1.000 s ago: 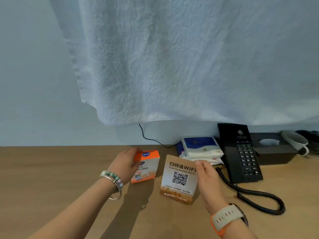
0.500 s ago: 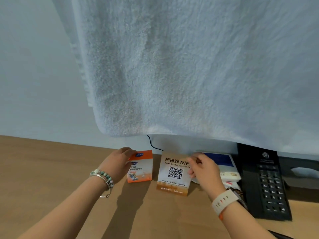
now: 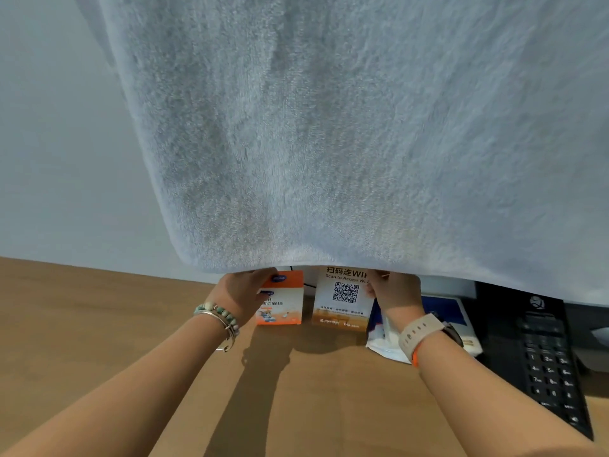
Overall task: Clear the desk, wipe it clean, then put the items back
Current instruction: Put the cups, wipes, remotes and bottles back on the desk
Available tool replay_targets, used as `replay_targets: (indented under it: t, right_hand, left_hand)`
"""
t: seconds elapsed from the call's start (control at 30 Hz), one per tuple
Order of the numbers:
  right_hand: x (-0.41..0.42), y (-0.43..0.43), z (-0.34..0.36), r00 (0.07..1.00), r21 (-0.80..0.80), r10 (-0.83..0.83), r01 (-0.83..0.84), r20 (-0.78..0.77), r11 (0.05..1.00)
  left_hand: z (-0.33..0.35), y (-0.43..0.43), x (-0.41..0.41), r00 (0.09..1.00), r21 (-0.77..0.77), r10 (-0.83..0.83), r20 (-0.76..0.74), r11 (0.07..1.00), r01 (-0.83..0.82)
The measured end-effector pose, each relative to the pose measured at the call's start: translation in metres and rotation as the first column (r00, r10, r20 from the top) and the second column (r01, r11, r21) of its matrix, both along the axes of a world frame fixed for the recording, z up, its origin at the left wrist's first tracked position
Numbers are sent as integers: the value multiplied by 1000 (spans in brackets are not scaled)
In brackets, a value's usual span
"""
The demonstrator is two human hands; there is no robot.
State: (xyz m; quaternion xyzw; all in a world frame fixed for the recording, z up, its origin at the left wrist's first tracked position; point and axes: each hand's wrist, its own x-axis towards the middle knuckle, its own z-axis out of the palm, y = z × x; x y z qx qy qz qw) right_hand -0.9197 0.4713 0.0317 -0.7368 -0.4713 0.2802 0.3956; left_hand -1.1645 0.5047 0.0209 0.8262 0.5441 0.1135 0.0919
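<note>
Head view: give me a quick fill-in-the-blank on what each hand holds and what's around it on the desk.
1. The left hand holds the ____ box standing on the desk.
2. The right hand pinches the top of a sign printed with a square ____ code.
3. The black phone lies to the ____ of the sign.
4. A white ____ hangs across the top of the view.

Missing words: orange; QR; right; towel
</note>
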Motion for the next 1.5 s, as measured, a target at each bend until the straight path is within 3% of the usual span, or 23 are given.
replay_targets:
  t: [0.2,0.37,0.57,0.67,0.97,1.13,1.5]
  right_hand:
    - [4,9,-6,1000,-21,-28,28,8,999]
    - [6,14,-10,998,-73,-9,13,62,997]
    - [4,12,-11,998,68,-24,20,58,997]
    - [0,8,-9,994,99,-21,11,103,995]
    - [0,-3,0,990,11,30,-32,136,999]
    - [-3,-5,-3,979,-29,64,-60,195,998]
    - [-3,-40,6,916,-17,112,-114,386,993]
  left_hand:
    - [1,12,21,985,-40,44,-169,998,-52]
    - [-4,18,34,980,-39,88,-179,995,-97]
    - [-8,15,39,972,47,134,-194,991,-127]
    - [-11,14,41,969,107,174,-177,982,-157]
    - [-10,6,46,993,-9,106,55,994,-105]
    - [-8,0,44,999,-24,31,42,999,-30]
    - [14,-29,44,997,74,62,-53,996,-58]
